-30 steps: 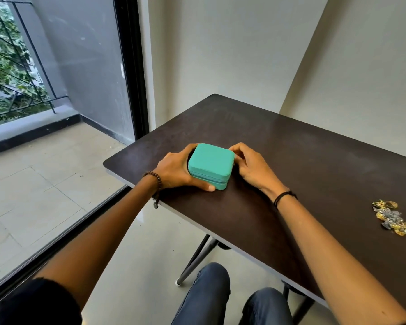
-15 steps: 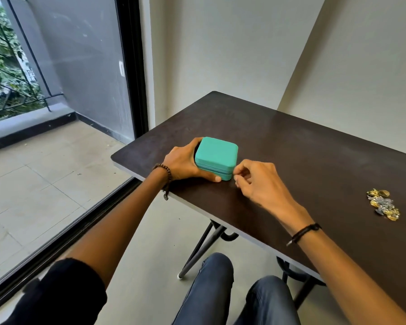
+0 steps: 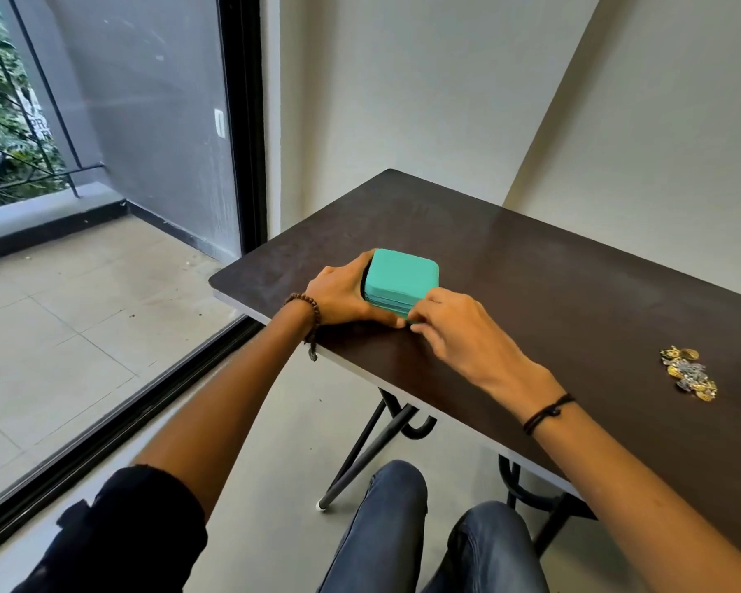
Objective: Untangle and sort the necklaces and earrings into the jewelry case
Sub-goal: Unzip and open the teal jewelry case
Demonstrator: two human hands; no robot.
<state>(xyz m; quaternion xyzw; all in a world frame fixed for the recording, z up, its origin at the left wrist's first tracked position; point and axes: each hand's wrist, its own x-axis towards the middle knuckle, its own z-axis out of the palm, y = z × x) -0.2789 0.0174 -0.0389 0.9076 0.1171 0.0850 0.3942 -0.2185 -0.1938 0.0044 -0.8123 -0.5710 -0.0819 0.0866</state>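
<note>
Gripping a small teal jewelry case (image 3: 403, 276) from its left side, the left hand (image 3: 343, 295) wraps around it with the fingers behind and the thumb along the near bottom edge. The case is closed, square with rounded corners, and sits just left of the frame's centre on a dark brown table (image 3: 552, 293), close to the table's left end and near edge. The right hand (image 3: 454, 331) is at the case's near right corner, with fingertips pinched together against the seam line that runs around its side; whatever small part they may hold is too small to make out. A beaded bracelet (image 3: 311, 308) circles the left wrist and a thin black cord band (image 3: 546, 413) circles the right wrist.

Farther out, at the right of the frame, a small tangled pile of jewelry (image 3: 688, 373) in gold and silver tones lies on the tabletop, well apart from the case and both hands. Individual necklaces or earrings cannot be told apart in it.

At the bottom of the frame, the person's knees in blue jeans (image 3: 386, 520) show below the table edge, beside black metal table legs (image 3: 360, 451). A glass door with a black frame (image 3: 242, 122) fills the upper left, with a tiled balcony beyond. Plain pale walls (image 3: 403, 79) rise behind the table.
</note>
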